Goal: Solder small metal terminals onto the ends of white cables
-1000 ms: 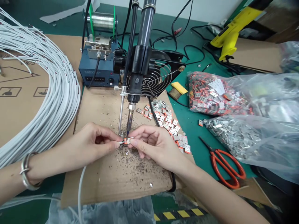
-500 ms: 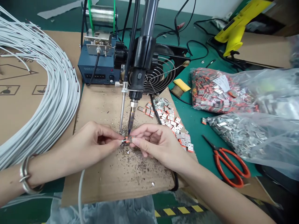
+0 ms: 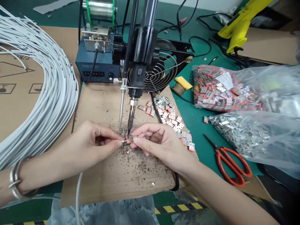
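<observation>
My left hand (image 3: 96,142) is closed in a pinch on the end of a white cable (image 3: 79,187), which hangs down below the wrist. Thin wires show at its fingertips, touching a small USB connector (image 3: 128,141) with orange plastic and a metal shell. My right hand (image 3: 159,143) grips that connector's other end between thumb and index finger. Right above it, the tip of a fixed soldering iron (image 3: 132,117) points down and meets or almost meets the connector's near end. A thin metal solder guide tube (image 3: 121,109) comes down beside the iron.
Brown cardboard (image 3: 98,178) with dark specks lies underneath. Loose USB connectors (image 3: 172,116) are at right, beyond them orange-handled scissors (image 3: 231,165) and bags of parts (image 3: 211,90). A blue solder feeder (image 3: 96,67) and a fan (image 3: 152,73) stand behind; coiled white cables (image 3: 61,81) lie left.
The view has shifted slightly. Both hands keep their grips by the iron tip, and the connector looks slightly tilted compared with before.
</observation>
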The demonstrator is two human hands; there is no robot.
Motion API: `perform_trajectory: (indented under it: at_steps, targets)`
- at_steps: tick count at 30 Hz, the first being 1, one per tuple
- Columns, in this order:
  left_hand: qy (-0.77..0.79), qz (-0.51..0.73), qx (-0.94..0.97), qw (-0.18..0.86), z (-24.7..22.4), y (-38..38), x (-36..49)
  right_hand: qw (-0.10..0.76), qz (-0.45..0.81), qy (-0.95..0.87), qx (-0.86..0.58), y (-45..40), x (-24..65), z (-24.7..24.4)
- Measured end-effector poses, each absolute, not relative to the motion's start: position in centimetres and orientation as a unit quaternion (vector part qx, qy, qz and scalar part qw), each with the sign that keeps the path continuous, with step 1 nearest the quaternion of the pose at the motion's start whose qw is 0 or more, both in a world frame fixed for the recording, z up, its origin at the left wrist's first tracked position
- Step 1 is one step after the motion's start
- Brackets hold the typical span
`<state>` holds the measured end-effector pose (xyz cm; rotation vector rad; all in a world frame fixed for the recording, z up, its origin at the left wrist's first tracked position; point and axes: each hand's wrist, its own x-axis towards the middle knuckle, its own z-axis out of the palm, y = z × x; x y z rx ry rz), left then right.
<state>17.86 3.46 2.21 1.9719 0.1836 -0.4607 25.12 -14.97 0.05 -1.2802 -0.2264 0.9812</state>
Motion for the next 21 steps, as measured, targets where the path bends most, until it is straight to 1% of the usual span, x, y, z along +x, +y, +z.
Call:
perform_trajectory:
  at_steps: [13, 21]
  targets:
    - [0.079, -0.218, 0.830, 0.507, 2.04, 3.49, 18.14, 0.675, 0.429, -0.077, -0.596, -14.61, 24.98, 0.02]
    - [0.047, -0.217, 0.833, 0.506, 1.54, 3.86, 17.43, 0.654, 0.427, -0.100, -0.617, -14.73, 24.97, 0.12]
